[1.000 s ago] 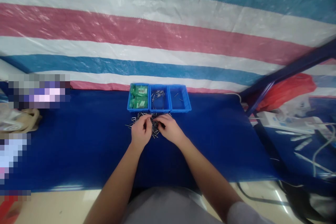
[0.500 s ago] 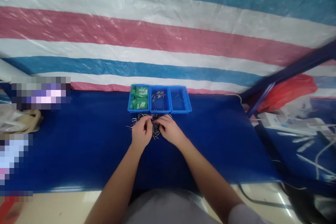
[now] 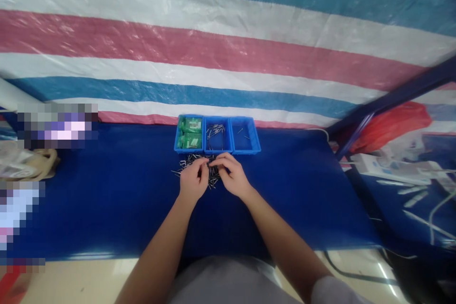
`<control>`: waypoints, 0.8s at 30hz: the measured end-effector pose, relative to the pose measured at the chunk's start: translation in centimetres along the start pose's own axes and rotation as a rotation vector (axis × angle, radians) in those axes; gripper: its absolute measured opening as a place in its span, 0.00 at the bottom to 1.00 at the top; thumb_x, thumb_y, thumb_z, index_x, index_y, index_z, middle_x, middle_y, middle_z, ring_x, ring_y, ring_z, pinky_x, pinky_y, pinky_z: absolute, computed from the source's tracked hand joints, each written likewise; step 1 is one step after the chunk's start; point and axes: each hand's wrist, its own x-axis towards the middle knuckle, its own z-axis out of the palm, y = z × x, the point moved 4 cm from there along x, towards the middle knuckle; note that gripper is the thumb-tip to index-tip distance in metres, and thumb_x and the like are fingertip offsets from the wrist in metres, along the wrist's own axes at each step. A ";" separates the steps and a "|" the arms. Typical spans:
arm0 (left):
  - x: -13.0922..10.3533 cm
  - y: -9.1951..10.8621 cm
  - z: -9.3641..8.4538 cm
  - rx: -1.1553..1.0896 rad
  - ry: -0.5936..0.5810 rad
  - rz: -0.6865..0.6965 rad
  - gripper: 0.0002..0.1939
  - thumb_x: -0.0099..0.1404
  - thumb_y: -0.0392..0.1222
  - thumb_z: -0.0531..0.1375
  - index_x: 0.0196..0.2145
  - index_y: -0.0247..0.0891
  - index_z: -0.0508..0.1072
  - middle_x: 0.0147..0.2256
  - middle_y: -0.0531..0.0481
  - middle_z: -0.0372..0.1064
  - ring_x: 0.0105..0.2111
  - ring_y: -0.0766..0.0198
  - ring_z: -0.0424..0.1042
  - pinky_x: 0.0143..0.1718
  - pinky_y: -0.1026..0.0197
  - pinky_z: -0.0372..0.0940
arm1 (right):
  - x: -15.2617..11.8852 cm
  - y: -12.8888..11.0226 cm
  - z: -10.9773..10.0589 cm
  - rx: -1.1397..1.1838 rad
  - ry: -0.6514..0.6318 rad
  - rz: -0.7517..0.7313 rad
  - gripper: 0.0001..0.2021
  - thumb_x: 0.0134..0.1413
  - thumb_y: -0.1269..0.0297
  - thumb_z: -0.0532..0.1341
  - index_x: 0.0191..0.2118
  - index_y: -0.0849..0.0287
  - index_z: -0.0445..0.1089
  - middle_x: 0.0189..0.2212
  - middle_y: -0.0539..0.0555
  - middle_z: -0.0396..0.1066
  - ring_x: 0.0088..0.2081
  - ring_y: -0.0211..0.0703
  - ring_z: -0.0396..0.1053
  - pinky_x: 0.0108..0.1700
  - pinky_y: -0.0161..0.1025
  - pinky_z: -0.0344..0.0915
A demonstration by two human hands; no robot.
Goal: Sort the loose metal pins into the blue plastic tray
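A loose pile of thin, dark, shiny metal pins [image 3: 213,179] lies on the blue table, partly under both hands. My left hand [image 3: 193,179] is over the left side of the pile, thumb and forefinger pinched together; whatever they hold is too small to name. Close beside it, my right hand [image 3: 233,175] has its fingers bent towards the left fingertips, closed around something I cannot make out. Just behind the pile stand three joined blue bins: the left bin [image 3: 175,145] has green packets [image 3: 192,125], the middle bin [image 3: 218,151] several pins, the right bin [image 3: 245,152] a few.
The blue table [image 3: 114,190] runs along a striped tarp wall [image 3: 228,47]. To the right are a dark blue frame post [image 3: 356,135], a red bag [image 3: 395,126] and a white box [image 3: 381,166] with cables. A tan basket [image 3: 48,164] sits on the left.
My right hand has shifted slightly, its forefinger raised a little towards the left fingertips. My left hand stays pinched in nearly the same place. The bins and pile look the same.
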 end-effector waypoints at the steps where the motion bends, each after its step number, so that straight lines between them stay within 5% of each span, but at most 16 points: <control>1: 0.0 0.0 0.1 0.003 -0.004 0.012 0.10 0.68 0.39 0.54 0.43 0.39 0.75 0.34 0.49 0.78 0.32 0.66 0.77 0.38 0.65 0.70 | 0.0 0.2 -0.1 0.054 0.031 0.031 0.15 0.58 0.76 0.52 0.41 0.55 0.74 0.40 0.55 0.68 0.42 0.43 0.70 0.44 0.43 0.70; 8: -0.1 0.4 0.4 -0.042 -0.039 0.069 0.09 0.67 0.39 0.56 0.42 0.39 0.75 0.29 0.51 0.76 0.28 0.67 0.76 0.35 0.65 0.69 | 0.2 1.7 0.0 0.493 0.173 0.218 0.03 0.58 0.65 0.61 0.36 0.56 0.71 0.34 0.51 0.69 0.29 0.37 0.71 0.35 0.39 0.72; 11: -0.1 0.5 0.4 -0.051 -0.054 0.076 0.08 0.66 0.39 0.57 0.42 0.39 0.75 0.28 0.52 0.76 0.27 0.68 0.75 0.34 0.65 0.69 | 0.2 1.9 0.3 0.615 0.186 0.294 0.06 0.55 0.60 0.66 0.35 0.56 0.72 0.31 0.50 0.72 0.31 0.39 0.74 0.37 0.40 0.73; 17: 0.0 0.5 0.3 -0.052 -0.054 0.038 0.09 0.66 0.40 0.57 0.42 0.39 0.75 0.27 0.53 0.75 0.26 0.68 0.74 0.34 0.66 0.69 | 0.1 1.7 0.7 0.652 0.200 0.395 0.11 0.47 0.57 0.71 0.34 0.56 0.76 0.33 0.51 0.76 0.31 0.40 0.76 0.40 0.42 0.76; 24: -0.1 0.2 0.3 -0.056 -0.038 -0.007 0.10 0.68 0.42 0.57 0.44 0.39 0.74 0.28 0.53 0.75 0.26 0.69 0.74 0.33 0.67 0.68 | 0.0 1.9 0.4 0.622 0.232 0.447 0.10 0.46 0.57 0.72 0.34 0.56 0.78 0.25 0.49 0.77 0.27 0.40 0.75 0.36 0.41 0.76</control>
